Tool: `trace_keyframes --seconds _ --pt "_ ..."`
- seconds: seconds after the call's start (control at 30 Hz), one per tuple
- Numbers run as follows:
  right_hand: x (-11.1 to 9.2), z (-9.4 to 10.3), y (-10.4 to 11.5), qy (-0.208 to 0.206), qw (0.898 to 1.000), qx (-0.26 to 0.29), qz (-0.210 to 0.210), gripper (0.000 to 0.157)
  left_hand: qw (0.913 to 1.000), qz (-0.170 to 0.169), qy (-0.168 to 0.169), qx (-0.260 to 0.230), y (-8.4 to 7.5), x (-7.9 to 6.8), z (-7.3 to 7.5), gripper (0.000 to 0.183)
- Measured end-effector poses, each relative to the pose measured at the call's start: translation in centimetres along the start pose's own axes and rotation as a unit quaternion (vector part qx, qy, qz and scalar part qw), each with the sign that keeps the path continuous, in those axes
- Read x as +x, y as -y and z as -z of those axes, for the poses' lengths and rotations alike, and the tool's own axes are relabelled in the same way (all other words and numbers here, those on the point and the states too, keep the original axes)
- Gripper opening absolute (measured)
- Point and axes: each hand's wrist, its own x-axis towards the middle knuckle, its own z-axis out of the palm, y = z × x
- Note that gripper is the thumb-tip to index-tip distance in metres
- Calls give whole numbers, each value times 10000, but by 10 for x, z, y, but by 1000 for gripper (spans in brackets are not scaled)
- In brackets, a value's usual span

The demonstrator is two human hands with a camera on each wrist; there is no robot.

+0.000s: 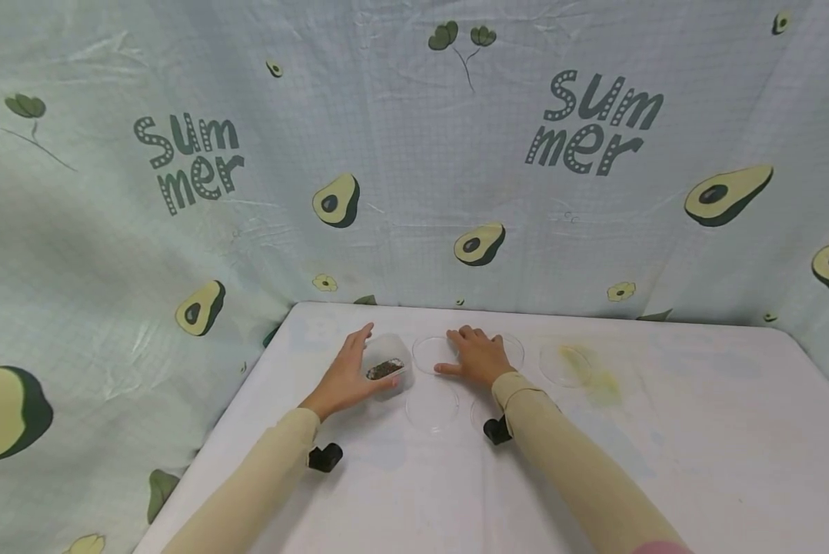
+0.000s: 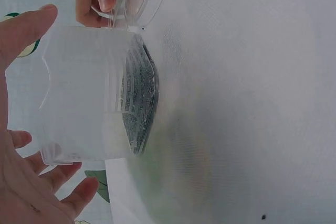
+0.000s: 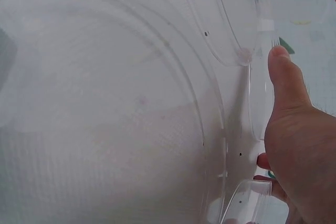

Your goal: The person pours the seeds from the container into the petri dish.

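Observation:
A clear plastic tub (image 1: 395,346) stands on the table, a layer of dark speckled grains (image 2: 139,98) at its bottom. My left hand (image 1: 345,377) is spread around it, thumb on the near side and fingers on the far side. In the left wrist view the fingers lie close along the tub's wall, not curled tight. My right hand (image 1: 480,360) reaches over the clear round dishes, fingers spread and thumb stretched out. Its fingertips are right at the rim of one clear dish (image 1: 424,373). Another clear dish (image 1: 514,338) is partly hidden behind this hand.
More clear dishes lie nearer me, one at the front middle (image 1: 431,427) and one partly under my right wrist. A further dish (image 1: 549,377) is to the right, beside a yellowish patch on the white tabletop (image 1: 719,431). A patterned curtain (image 1: 401,154) hangs behind the table.

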Motion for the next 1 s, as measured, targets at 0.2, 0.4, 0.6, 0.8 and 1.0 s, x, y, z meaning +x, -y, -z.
trace_keyframes --seconds 0.2,0.4,0.6,0.8,1.0 --pt "1 2 -2 5 10000 2 68 82 9995 171 18 -251 4 0 -1 109" --pt "4 1 -5 60 9999 96 68 83 9994 170 18 -309 6 -1 -1 108" --pt "5 -3 -7 41 9999 133 90 83 9989 183 -33 -430 8 -3 -3 107" --pt "7 -6 -7 36 9999 56 79 83 9982 136 24 -584 12 -6 -3 107" --pt "7 -5 -6 51 9999 13 92 83 9974 168 39 -704 17 -7 -5 107"
